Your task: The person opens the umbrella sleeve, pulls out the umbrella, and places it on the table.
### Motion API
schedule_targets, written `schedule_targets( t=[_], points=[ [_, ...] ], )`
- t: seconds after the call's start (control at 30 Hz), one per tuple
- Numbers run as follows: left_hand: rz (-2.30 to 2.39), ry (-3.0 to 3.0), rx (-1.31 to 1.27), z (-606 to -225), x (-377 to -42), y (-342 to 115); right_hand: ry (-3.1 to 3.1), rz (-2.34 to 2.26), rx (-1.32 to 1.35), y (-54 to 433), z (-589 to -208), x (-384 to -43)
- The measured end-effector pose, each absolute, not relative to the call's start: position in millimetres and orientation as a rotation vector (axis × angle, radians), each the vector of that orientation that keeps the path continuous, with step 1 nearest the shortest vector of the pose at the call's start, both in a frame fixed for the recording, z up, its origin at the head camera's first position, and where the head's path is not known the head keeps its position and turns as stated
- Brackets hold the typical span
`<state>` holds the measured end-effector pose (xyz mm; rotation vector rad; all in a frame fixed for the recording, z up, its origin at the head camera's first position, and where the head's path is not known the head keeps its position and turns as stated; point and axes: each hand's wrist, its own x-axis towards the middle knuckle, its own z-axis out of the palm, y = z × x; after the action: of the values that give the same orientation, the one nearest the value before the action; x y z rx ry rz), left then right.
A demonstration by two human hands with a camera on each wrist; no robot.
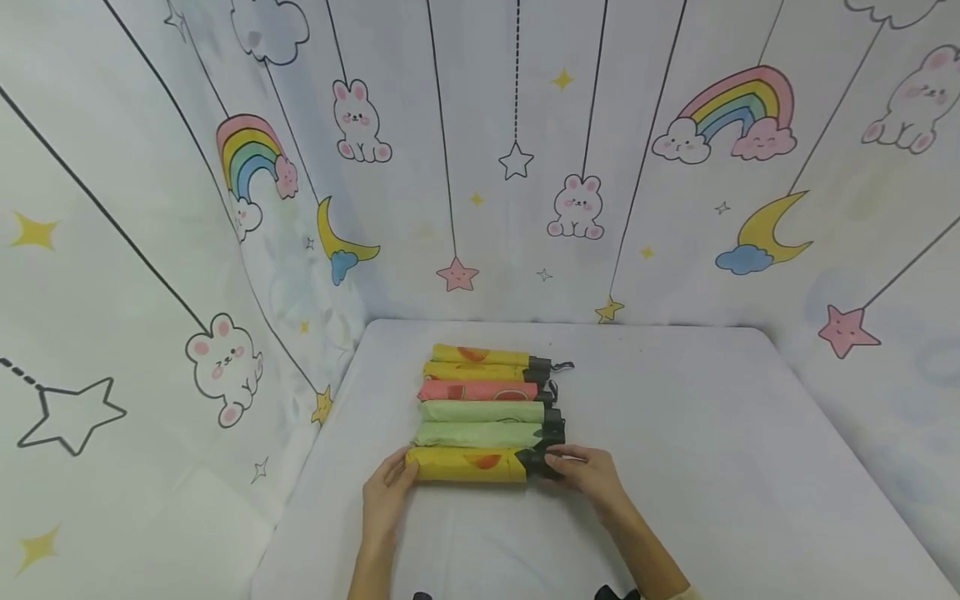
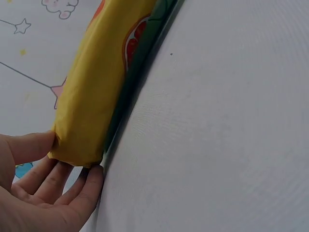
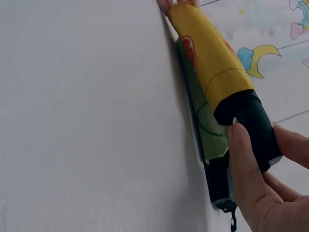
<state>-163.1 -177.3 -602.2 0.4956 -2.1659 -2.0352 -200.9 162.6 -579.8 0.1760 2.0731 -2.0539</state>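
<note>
A folded yellow umbrella (image 1: 457, 468) with a fruit print and a black handle lies crosswise at the near end of a row of folded umbrellas. My left hand (image 1: 384, 493) holds its left end; in the left wrist view the thumb presses one side of the yellow cover (image 2: 89, 96) and the fingers lie at its tip. At the other end my right hand (image 1: 594, 479) grips the black handle (image 3: 248, 121) between thumb and fingers. Right behind it lies a light green umbrella (image 1: 476, 434), overlapped by the yellow one in the right wrist view.
Further back in the row lie another light green umbrella (image 1: 480, 411), a pink-red one (image 1: 476, 391) and two yellow ones, handles all to the right. The white table (image 1: 712, 467) meets walls (image 1: 480, 108) printed with rabbits, stars and rainbows behind and at both sides.
</note>
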Motion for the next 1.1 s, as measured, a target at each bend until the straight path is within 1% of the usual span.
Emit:
schedule_targets(
  t=[0.2, 0.4, 0.77, 1.1],
  points=[
    [-2.183, -2.031, 0.546, -603, -164, -178, 1.958, -2.159, 0.204, 162, -578, -203],
    [-2.366, -1.848, 0.572, -605, -163, -179, 1.951, -2.152, 0.200, 162, -576, -203],
    [-2.371, -1.823, 0.631, -604, -164, -180, 1.943, -2.184, 0.198, 173, -573, -203],
    [-2.373, -1.835, 0.631, -602, -164, -180, 1.924, -2.199, 0.209, 180, -568, -200]
  ],
)
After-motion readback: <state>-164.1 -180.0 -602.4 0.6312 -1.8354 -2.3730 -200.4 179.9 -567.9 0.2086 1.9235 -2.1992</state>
